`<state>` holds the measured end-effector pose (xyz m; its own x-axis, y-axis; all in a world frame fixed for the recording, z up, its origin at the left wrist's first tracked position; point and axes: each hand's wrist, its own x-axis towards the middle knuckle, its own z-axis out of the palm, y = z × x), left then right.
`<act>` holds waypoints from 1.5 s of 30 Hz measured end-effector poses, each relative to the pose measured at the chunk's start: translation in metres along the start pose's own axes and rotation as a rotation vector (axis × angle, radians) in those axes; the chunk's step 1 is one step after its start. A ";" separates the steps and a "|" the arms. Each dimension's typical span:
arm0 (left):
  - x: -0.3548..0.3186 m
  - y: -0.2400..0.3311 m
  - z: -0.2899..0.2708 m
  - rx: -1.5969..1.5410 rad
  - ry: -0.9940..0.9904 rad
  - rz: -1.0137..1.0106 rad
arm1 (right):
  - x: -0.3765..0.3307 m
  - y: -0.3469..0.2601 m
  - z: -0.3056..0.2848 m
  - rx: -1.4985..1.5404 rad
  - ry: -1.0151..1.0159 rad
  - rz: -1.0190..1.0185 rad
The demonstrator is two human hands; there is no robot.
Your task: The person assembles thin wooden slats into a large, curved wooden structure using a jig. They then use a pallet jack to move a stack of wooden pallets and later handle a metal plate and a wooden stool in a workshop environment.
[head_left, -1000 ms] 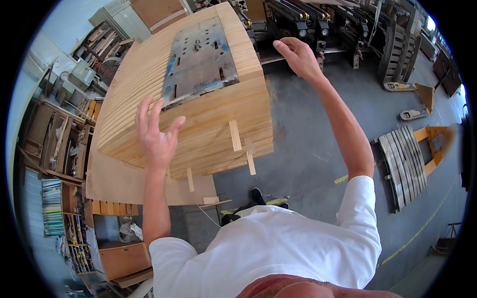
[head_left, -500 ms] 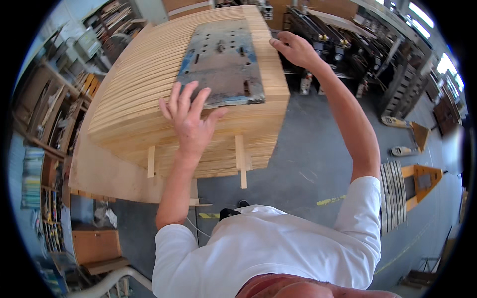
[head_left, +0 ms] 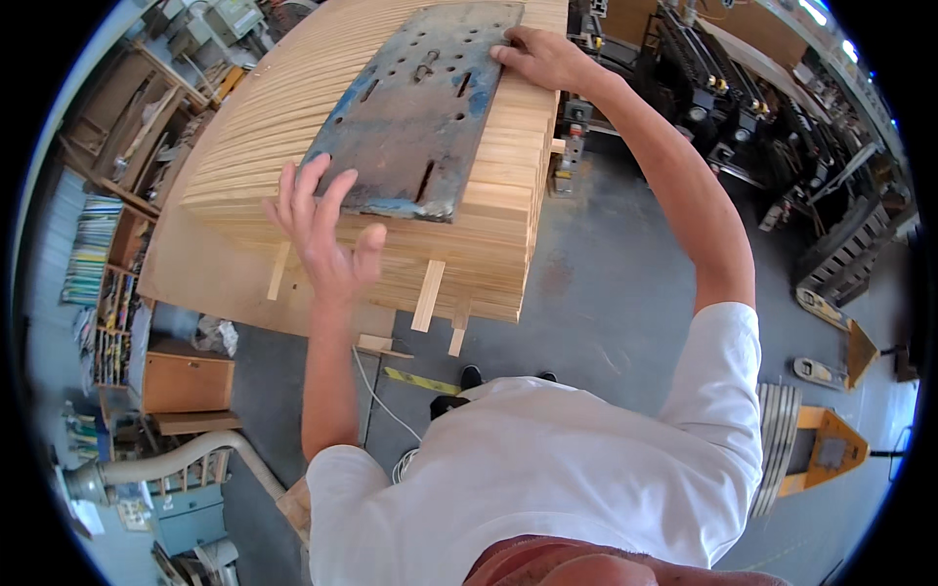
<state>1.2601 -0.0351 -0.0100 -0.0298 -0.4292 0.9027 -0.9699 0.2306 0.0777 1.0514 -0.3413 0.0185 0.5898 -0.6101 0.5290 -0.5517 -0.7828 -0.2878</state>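
A worn metal plate (head_left: pixel 405 146) with blue paint traces, round holes and slots lies on top of a stack of light wooden boards (head_left: pixel 234 146). My left hand (head_left: pixel 322 234) is open at the plate's near left corner, fingers spread; whether its fingertips touch the plate is hard to tell. At the plate's far right edge my right hand (head_left: pixel 552 61) has its thumb and fingertips against the metal, partly closed over the edge. A small bolt-like piece (head_left: pixel 426 66) stands up from the plate. Thin wooden strips (head_left: pixel 428 295) stick out of the stack's near side.
A wide brown sheet (head_left: pixel 205 278) lies under the stack. Dark machinery (head_left: pixel 723 88) stands at the far right, with a yellow pallet jack (head_left: pixel 826 451) nearer on the right. A pale cable (head_left: pixel 376 396) runs over the grey floor by my feet. Cluttered shelves (head_left: pixel 127 107) line the left.
My right hand has come from beside the plate onto its right edge. The plate's near end sits farther left on the stack. The view has shifted too.
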 end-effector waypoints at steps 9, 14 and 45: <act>0.030 0.046 0.043 0.041 0.205 -0.076 | -0.007 0.004 0.006 0.128 0.043 0.004; 0.028 0.041 0.052 0.042 0.248 -0.061 | -0.012 0.004 0.007 0.209 0.087 0.115; 0.028 0.033 0.072 -0.042 0.283 -0.049 | -0.014 0.005 0.005 0.269 0.113 0.040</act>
<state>1.2102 -0.1018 -0.0129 0.0912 -0.1818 0.9791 -0.9575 0.2542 0.1364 1.0433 -0.3373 0.0060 0.4931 -0.6353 0.5943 -0.3879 -0.7721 -0.5035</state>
